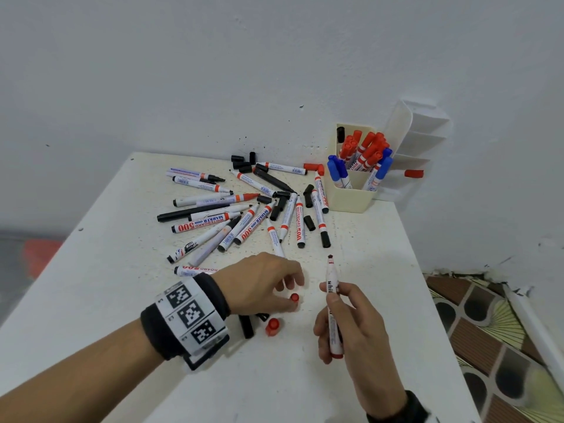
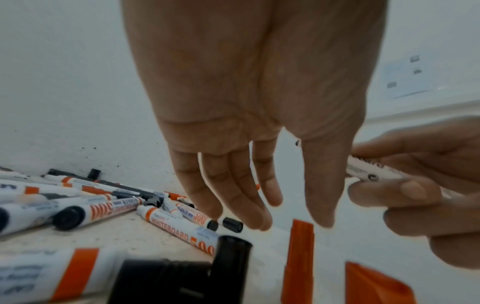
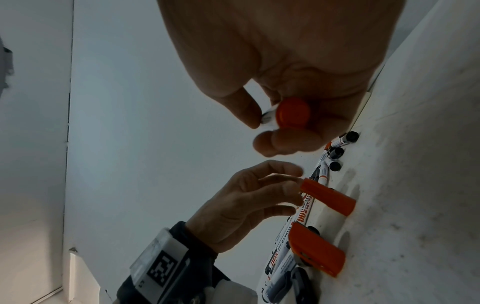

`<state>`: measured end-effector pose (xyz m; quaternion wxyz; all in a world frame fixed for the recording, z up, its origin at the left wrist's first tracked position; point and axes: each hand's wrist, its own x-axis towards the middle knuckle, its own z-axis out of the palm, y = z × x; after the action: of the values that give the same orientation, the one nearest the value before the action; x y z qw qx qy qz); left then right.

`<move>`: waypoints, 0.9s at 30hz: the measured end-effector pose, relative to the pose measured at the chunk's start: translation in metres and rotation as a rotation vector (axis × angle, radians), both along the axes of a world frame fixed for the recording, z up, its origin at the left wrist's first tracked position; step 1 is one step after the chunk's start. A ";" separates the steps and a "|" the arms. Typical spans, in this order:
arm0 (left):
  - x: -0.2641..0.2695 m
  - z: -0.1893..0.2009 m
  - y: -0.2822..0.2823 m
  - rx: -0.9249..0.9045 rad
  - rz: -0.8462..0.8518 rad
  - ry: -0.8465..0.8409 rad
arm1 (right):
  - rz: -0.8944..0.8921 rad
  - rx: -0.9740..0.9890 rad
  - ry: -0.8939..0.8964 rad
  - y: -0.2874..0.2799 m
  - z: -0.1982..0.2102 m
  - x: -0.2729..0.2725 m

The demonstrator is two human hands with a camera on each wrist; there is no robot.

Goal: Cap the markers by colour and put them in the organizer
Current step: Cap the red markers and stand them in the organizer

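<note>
Right hand [image 1: 348, 325]: fingers clamped round a red marker [image 1: 333, 303], tip up and uncapped, held above the desk [image 1: 381, 300] on the near side of the organizer [image 1: 351, 199].
Left hand [image 1: 262, 285]: over a standing red cap [image 1: 294, 298], fingers [image 2: 241, 197] straight and slightly apart, reaching down to it; from the head view the tips seem to touch the cap, but a firm grip cannot be told.
Second red cap [image 1: 272, 327]: lying on the desk just nearer than the first, beside a black cap [image 1: 246, 326].
Loose markers [image 1: 244, 215]: a scattered pile left of the organizer, mostly uncapped, with black caps [image 1: 244, 163] among them.
Organizer: cream, at the far right corner of the desk against the wall; red markers [image 1: 364, 148] and blue markers [image 1: 337, 172] stand capped inside.
Stray red cap [image 1: 414, 173]: just right of the organizer, on a white rack [image 1: 418, 138].
</note>
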<state>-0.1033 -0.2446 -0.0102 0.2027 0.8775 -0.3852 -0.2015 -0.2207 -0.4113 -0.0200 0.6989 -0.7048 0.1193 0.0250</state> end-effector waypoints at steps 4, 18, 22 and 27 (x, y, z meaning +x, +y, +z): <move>-0.006 0.006 0.016 -0.092 0.101 -0.077 | 0.011 -0.012 0.003 -0.001 0.001 -0.003; -0.041 -0.003 0.031 -0.209 0.060 -0.089 | 0.059 -0.027 -0.005 0.007 -0.001 -0.010; -0.027 0.021 0.038 -0.606 0.356 0.213 | 0.127 -0.034 -0.016 0.011 0.002 -0.014; -0.018 0.035 0.033 -0.873 0.524 0.364 | 0.206 -0.049 -0.026 0.021 0.005 -0.016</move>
<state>-0.1215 -0.2111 0.0252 0.6554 0.7293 -0.1601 -0.1142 -0.2372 -0.3904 -0.0154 0.6766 -0.7305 0.0380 0.0847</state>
